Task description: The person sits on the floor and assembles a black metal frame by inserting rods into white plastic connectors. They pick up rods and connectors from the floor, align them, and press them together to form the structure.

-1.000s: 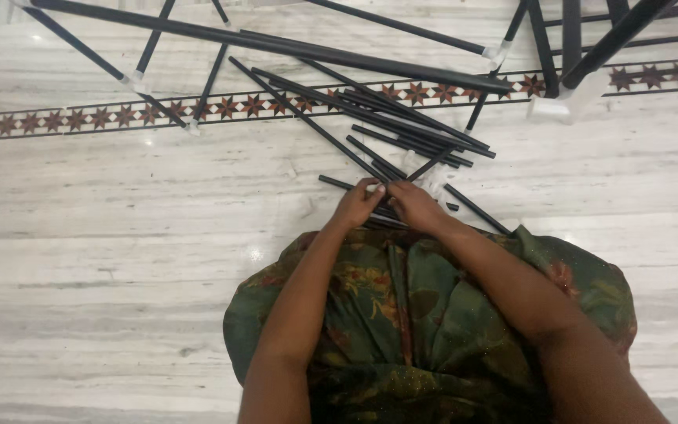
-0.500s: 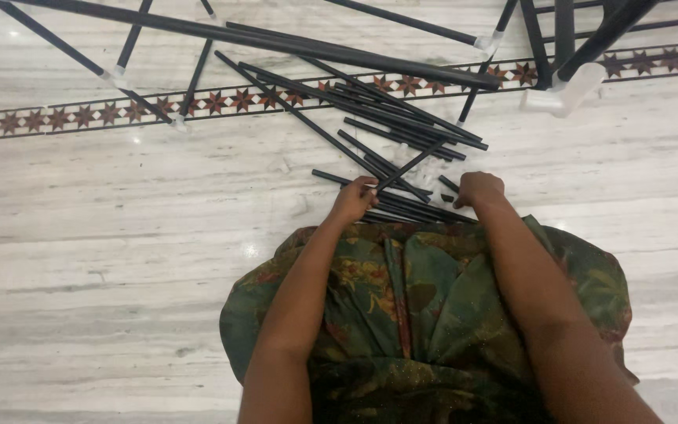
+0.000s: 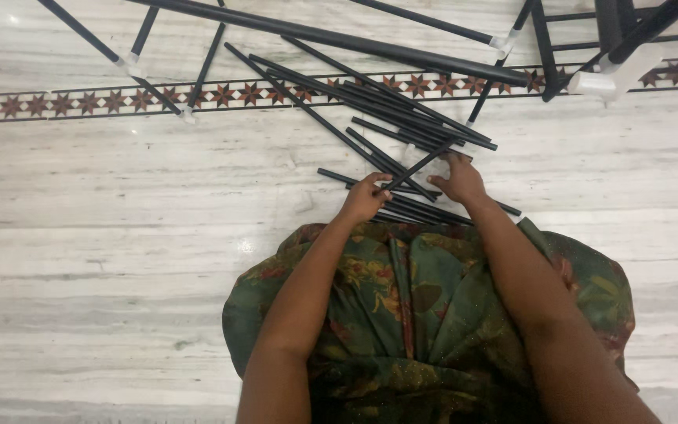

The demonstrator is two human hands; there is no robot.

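I sit on the pale marble floor (image 3: 119, 235) with my green patterned dress (image 3: 425, 314) spread over my lap, and both my arms reach out toward a loose pile of thin black rods (image 3: 370, 102) lying on the floor just beyond the cloth. My left hand (image 3: 364, 198) has its fingers curled and pressed together around the near end of one short black rod (image 3: 417, 166), which tilts up and away toward my right hand. My right hand (image 3: 458, 179) rests palm down on the pile, its fingers lying fairly close together over the far end of that same rod and the rods under it; I think it touches the rod, though from here I cannot tell whether it grips it or only presses on it. More rods lie flat beneath both hands, some partly tucked under the dress's edge. The pile fans out across the floor toward its far edge, crossing a dark inlaid border of star shapes (image 3: 80, 102). Past that border lie longer black bars with white plastic joints (image 3: 131, 64), and at the far right corner stands a black frame (image 3: 590, 39) with a white foot.
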